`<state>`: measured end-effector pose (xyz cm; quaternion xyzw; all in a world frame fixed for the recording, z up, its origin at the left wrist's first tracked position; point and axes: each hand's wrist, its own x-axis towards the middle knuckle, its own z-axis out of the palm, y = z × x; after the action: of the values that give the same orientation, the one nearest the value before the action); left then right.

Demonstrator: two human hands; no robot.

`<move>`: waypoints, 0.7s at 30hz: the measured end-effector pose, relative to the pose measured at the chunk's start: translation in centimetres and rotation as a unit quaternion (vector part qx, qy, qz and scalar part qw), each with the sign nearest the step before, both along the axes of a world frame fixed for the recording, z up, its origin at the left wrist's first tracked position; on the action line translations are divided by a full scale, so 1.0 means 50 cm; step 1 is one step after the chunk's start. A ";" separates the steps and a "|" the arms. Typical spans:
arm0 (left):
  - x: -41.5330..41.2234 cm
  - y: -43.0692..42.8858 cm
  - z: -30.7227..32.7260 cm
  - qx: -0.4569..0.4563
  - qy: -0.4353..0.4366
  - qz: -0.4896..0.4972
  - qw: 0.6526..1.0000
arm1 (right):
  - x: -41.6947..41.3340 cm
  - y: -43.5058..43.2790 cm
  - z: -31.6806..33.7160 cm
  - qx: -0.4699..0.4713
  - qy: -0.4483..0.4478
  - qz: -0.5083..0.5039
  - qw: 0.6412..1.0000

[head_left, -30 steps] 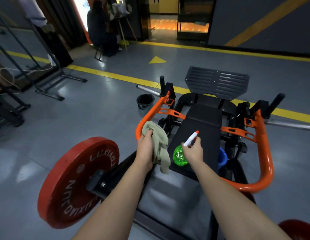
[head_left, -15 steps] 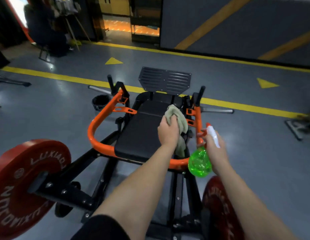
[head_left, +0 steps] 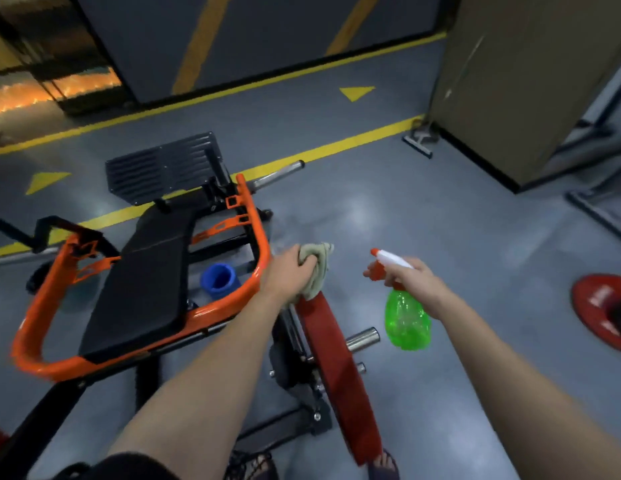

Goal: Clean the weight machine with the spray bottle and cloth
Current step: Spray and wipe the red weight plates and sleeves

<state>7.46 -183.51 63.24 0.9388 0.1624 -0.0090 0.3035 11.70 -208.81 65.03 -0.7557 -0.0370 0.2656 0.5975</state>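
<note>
**Head camera: cloth at the plate rim, bottle held out to the right**

Your left hand [head_left: 285, 271] is clenched round the bunched beige cloth [head_left: 317, 268]. The hand sits at the right rail of the orange frame [head_left: 259, 233] of the weight machine [head_left: 212, 199]. The cloth's lower fold meets the top rim of the red weight plate [head_left: 340, 375], which stands on edge, loaded on the machine's near right side. A tuft of cloth sticks out past your knuckles, towards the far side.

Your right hand [head_left: 418, 282] grips the neck of the spray bottle [head_left: 408, 320], with fingers wrapped over the white head and reaching the orange trigger. The bottle hangs in the air over the grey floor [head_left: 440, 220], to the right of the plate and apart from it. Its long axis runs close to upright, with the clear green body below your hand and the head above. The nozzle, tipped orange, points left towards the cloth, with a clear gap between the two.

A steel sleeve [head_left: 362, 339] juts out of the plate towards the bottle's base. Inside the orange frame lie the black pad [head_left: 146, 282] and a blue tube [head_left: 220, 280]. The ribbed foot plate [head_left: 160, 168] stands at the machine's far end. A yellow line [head_left: 354, 140] crosses the floor behind it. A loose red plate [head_left: 593, 306] lies flat at the right edge.
</note>
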 end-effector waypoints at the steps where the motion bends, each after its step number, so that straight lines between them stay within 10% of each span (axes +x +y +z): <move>1: -0.003 -0.016 -0.021 0.001 0.041 -0.015 0.999 | -0.005 -0.023 -0.024 -0.019 0.005 0.030 0.999; 6: -0.010 -0.095 -0.109 0.120 0.175 0.017 0.977 | -0.025 -0.137 -0.143 -0.061 0.076 0.110 0.989; 13: -0.035 -0.108 -0.132 0.073 0.161 0.244 0.954 | -0.058 -0.215 -0.241 -0.034 0.108 0.100 0.989; 21: -0.020 -0.105 -0.131 0.063 0.219 0.283 0.931 | -0.078 -0.236 -0.286 -0.159 0.110 0.127 0.973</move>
<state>6.48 -188.77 56.70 0.8457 0.4845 -0.1181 0.1901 7.79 -220.59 50.73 -0.7960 -0.0245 0.4236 0.4317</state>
